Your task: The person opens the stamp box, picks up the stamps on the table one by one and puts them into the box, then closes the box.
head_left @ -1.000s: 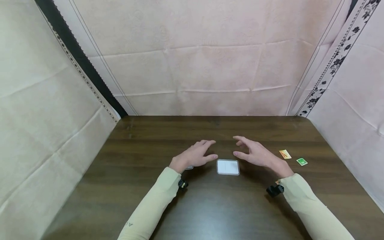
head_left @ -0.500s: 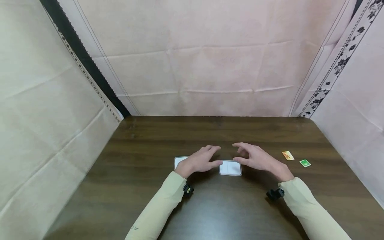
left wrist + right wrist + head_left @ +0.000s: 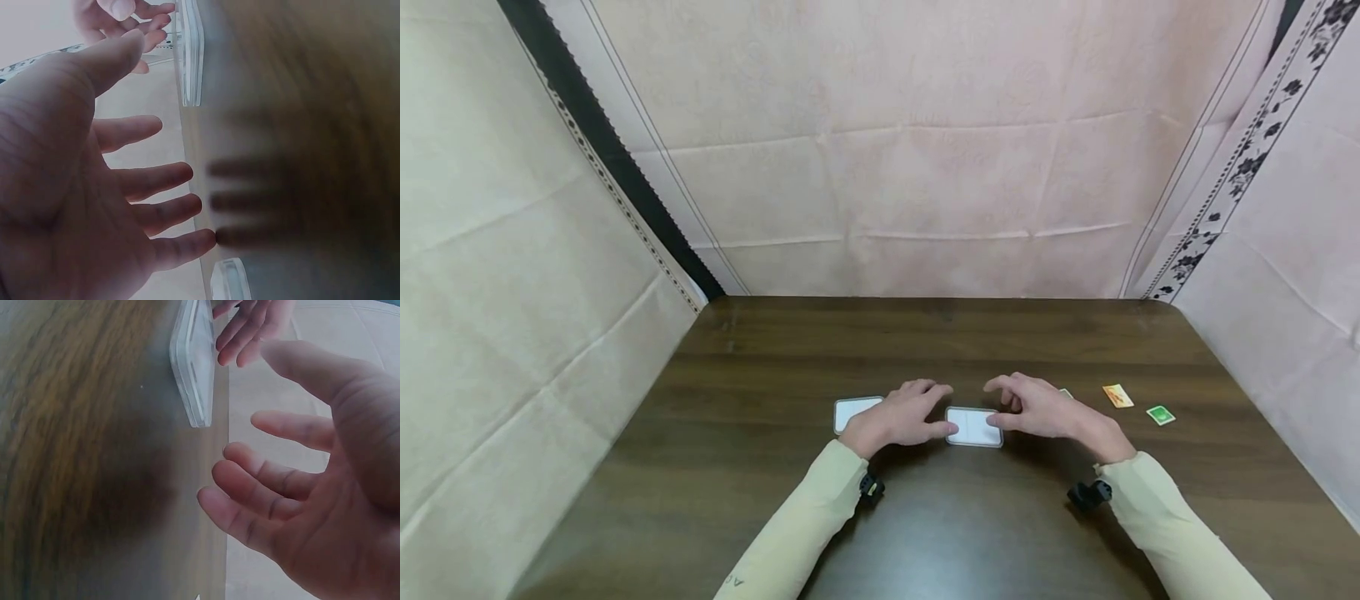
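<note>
A flat clear-edged case with a white top (image 3: 974, 427) lies on the table between the two hands. My left hand (image 3: 904, 417) hovers at its left side, fingers spread and thumb reaching over the near edge. In the left wrist view a gap shows between that thumb and the case (image 3: 192, 56). On the right, my right hand (image 3: 1043, 410) has its fingers loosely bent and holds nothing; its thumb is close to the case (image 3: 195, 369) without visible contact. A second white case (image 3: 852, 411) lies left of the first, partly hidden behind the left hand.
Right of the right hand lie an orange card (image 3: 1117, 396) and a green card (image 3: 1161, 415). A third small piece (image 3: 1066, 392) peeks out behind the right hand. Pale cloth (image 3: 925, 183) hangs around the sides and back of the brown table (image 3: 895, 333).
My left hand has moved right, toward the middle case, baring much of the left case. The right hand has come down nearer the middle case. The view has shifted slightly.
</note>
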{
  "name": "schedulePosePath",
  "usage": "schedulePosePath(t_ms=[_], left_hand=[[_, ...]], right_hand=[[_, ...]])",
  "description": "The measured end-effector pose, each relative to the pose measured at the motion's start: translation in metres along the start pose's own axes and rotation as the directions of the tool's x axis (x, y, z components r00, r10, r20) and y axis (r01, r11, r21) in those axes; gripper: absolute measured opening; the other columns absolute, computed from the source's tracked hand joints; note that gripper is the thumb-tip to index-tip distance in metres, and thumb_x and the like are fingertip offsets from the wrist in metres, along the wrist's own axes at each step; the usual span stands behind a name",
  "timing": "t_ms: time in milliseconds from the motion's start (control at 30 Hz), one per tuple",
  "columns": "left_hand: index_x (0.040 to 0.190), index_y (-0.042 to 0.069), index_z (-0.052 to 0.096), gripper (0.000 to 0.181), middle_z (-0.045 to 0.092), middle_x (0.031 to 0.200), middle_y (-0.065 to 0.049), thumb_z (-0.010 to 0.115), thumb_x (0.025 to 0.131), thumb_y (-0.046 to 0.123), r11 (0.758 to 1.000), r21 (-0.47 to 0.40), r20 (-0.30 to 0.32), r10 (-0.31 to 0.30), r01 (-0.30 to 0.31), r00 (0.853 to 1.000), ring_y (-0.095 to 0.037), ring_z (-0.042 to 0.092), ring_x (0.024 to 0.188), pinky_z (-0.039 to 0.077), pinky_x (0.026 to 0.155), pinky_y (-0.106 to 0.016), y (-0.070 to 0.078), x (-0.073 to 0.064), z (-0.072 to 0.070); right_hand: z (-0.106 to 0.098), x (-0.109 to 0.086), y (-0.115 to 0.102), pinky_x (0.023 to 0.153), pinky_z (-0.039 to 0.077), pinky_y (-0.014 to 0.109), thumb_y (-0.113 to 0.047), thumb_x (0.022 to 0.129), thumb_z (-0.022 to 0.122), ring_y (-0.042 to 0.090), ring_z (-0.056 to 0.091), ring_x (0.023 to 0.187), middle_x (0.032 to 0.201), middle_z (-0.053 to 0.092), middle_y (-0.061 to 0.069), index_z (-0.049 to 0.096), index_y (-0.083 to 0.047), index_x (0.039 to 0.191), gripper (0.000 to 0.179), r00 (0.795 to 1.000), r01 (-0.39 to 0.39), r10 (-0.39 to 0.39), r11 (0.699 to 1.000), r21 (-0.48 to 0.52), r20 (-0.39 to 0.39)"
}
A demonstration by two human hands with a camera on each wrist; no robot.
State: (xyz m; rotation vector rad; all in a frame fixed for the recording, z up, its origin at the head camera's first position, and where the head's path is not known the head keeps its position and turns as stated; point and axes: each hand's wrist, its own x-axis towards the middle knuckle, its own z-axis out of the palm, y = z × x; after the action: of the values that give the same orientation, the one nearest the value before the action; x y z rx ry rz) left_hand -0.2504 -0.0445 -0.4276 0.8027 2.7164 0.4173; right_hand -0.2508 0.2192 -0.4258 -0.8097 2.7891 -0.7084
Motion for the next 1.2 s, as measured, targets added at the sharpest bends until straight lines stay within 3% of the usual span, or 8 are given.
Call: schedulePosePath(t_ms=[300,533,833,1200], left_hand=[[0.152,0.026,0.034,0.077,0.036,0.156,-0.007,0.054,0.09,0.066,0.997,0.081,0.034,0.011,-0.014,0.999,-0.027,0.031,0.145,0.03,0.116,-0.051,0.004,0.002,0.005],[0.152,0.026,0.034,0.078,0.033,0.157,-0.008,0.057,0.088,0.065,0.994,0.105,0.041,0.005,-0.009,0.999,-0.029,0.028,0.146,0.028,0.117,-0.049,0.006,0.003,0.008],[0.152,0.026,0.034,0.078,0.027,0.16,-0.01,0.06,0.089,0.062,0.985,0.173,0.062,-0.024,0.013,0.998,-0.03,0.024,0.149,0.028,0.117,-0.049,0.008,0.004,0.01],[0.152,0.025,0.035,0.075,0.027,0.16,-0.01,0.059,0.09,0.06,0.984,0.176,0.054,-0.042,0.031,0.998,-0.031,0.024,0.149,0.029,0.117,-0.05,0.011,0.005,0.008]], right_hand=[[0.003,0.0,-0.001,0.071,0.044,0.031,-0.045,0.085,0.074,0.019,0.053,0.086,0.104,0.058,0.009,0.054,-0.01,0.131,0.062,0.996,-0.029,0.03,1.0,-0.002,0.081],[0.006,-0.002,-0.006,0.075,0.047,0.035,-0.046,0.083,0.076,0.021,0.055,0.097,0.11,0.057,0.009,0.052,-0.014,0.132,0.064,0.99,-0.089,0.089,0.996,-0.008,0.111],[0.014,0.0,-0.01,0.071,0.043,0.033,-0.047,0.079,0.079,0.022,0.048,0.099,0.111,0.052,0.008,0.051,-0.017,0.133,0.068,0.988,-0.095,0.1,0.994,-0.049,0.119],[0.014,0.003,-0.015,0.069,0.042,0.032,-0.046,0.078,0.08,0.022,0.045,0.097,0.111,0.05,0.009,0.051,-0.018,0.134,0.069,0.984,-0.106,0.116,0.991,-0.078,0.131]])
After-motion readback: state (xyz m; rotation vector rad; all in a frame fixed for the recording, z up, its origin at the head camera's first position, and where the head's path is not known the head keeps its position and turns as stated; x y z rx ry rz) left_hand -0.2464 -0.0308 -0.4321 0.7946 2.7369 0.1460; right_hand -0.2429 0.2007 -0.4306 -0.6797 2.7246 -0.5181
